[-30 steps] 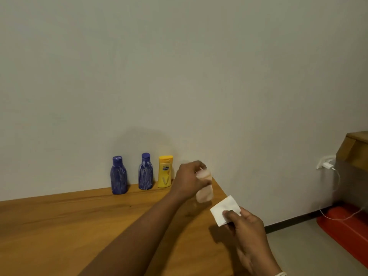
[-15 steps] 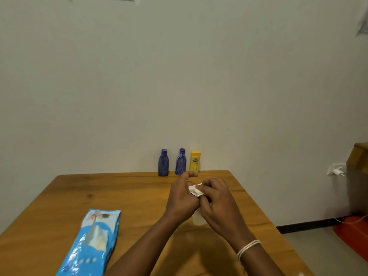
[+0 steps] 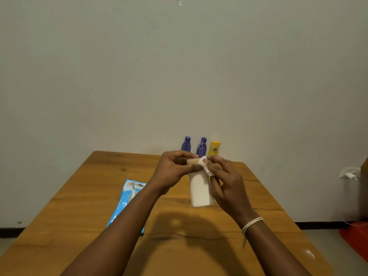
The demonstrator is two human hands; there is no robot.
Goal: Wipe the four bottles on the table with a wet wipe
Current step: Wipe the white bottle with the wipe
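A white bottle (image 3: 200, 191) hangs above the middle of the wooden table (image 3: 79, 212). My left hand (image 3: 173, 172) grips its neck and cap at the top. My right hand (image 3: 225, 182) pinches a white wet wipe (image 3: 206, 166) against the bottle's shoulder, with the fingers lying along its right side. Two dark blue bottles (image 3: 186, 144) (image 3: 202, 146) and a yellow bottle (image 3: 215, 148) stand upright in a row at the table's far edge, against the wall. My hands hide their lower parts.
A blue pack of wet wipes (image 3: 127, 198) lies flat on the table to the left of my left forearm. A charger (image 3: 349, 174) sits in a wall socket at the right. A red object (image 3: 356, 238) lies on the floor at the right.
My view pulled back from the bottle row. The left hand carried the white bottle toward me and my right hand brought the wipe onto it; the bottle's body now shows below my hands.
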